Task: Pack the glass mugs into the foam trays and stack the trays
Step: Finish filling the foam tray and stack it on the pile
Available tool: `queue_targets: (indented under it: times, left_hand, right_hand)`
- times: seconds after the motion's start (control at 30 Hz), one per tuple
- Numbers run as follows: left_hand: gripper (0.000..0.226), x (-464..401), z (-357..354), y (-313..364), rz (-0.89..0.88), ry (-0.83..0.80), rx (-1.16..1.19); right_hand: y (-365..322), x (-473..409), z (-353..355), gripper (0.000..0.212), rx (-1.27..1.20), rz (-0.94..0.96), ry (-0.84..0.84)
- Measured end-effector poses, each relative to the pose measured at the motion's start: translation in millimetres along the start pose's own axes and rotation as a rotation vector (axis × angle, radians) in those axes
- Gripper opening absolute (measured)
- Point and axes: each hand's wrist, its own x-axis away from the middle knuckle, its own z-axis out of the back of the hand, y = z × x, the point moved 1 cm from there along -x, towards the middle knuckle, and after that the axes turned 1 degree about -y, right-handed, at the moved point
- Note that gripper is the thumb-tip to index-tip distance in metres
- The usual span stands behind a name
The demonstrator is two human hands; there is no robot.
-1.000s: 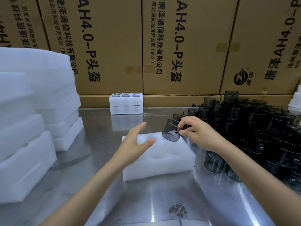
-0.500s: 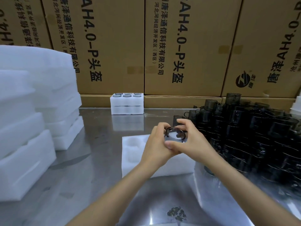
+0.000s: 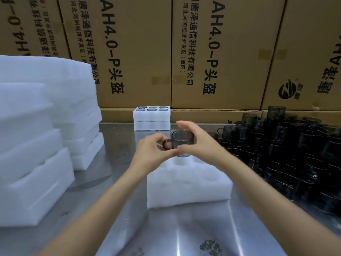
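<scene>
Two hands share one smoky glass mug (image 3: 182, 143), light but brittle and slick: left hand (image 3: 154, 154) pinches its handle, right hand (image 3: 198, 140) cups the wall above the foam tray (image 3: 188, 187).

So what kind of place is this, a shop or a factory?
Most likely a packing bench in a warehouse or small factory. Large printed cartons line the back, foam trays are piled on a steel table, and a heap of dark mugs waits. Both hands, left and right, hold one mug.
</scene>
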Motion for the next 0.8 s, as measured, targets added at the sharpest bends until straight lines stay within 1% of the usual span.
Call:
queue_targets:
  times: [0.07,0.13,0.2,0.27,0.3,0.33,0.37,0.47,0.5,0.57,0.6,0.67,0.73,0.8]
  left_hand:
    - [0.037,4.4,-5.8,-2.1,-0.048,0.148,-0.072]
    - [0.035,8.6,-12.9,-4.9,-0.092,0.210,-0.151]
    - [0.033,10.0,-15.6,-12.1,-0.081,0.172,-0.155]
    - [0.024,10.5,-10.4,-22.1,-0.035,0.048,-0.053]
    - [0.025,11.0,-6.1,-27.4,-0.004,-0.017,0.020]
    - [0.031,11.0,-0.7,-33.3,0.022,-0.059,0.074]
    - [0.036,10.7,5.3,-39.3,0.033,-0.065,0.091]
    - [0.034,7.1,21.4,-55.5,0.031,-0.011,0.019]
    - [0.043,6.3,24.6,-59.3,0.042,-0.026,-0.004]
    - [0.062,4.6,26.0,-62.0,0.063,-0.103,0.011]
    - [0.063,3.8,24.4,-60.6,0.056,-0.152,0.031]
    - [0.055,2.7,19.5,-58.3,0.003,-0.214,0.046]
    - [0.052,1.8,15.2,-59.1,-0.018,-0.197,0.035]
    - [0.052,1.7,13.1,-60.0,-0.002,-0.155,0.002]
  right_hand:
    - [3.3,-5.0,-18.9,0.075,-0.040,-0.099,0.104]
    - [8.6,-11.0,-35.2,0.082,-0.047,-0.204,0.135]
    - [13.4,-19.1,-42.6,0.077,-0.036,-0.228,0.142]
    - [18.0,-27.9,-42.0,0.068,-0.025,-0.201,0.150]
    - [20.4,-31.0,-40.3,0.067,-0.029,-0.196,0.136]
    - [22.3,-33.6,-38.8,0.067,-0.037,-0.200,0.102]
    - [24.1,-35.2,-37.7,0.064,-0.037,-0.199,0.047]
    - [27.0,-39.0,-39.0,0.046,0.011,-0.144,-0.102]
    - [27.7,-39.6,-40.8,0.042,-0.002,-0.145,-0.126]
    - [27.9,-39.9,-45.9,0.047,-0.072,-0.160,-0.161]
    - [28.0,-39.7,-49.2,0.046,-0.115,-0.157,-0.180]
    - [29.9,-39.0,-54.9,0.037,-0.192,-0.142,-0.213]
    - [33.6,-37.9,-57.4,0.035,-0.239,-0.151,-0.216]
    - [39.1,-37.6,-57.9,0.044,-0.254,-0.176,-0.194]
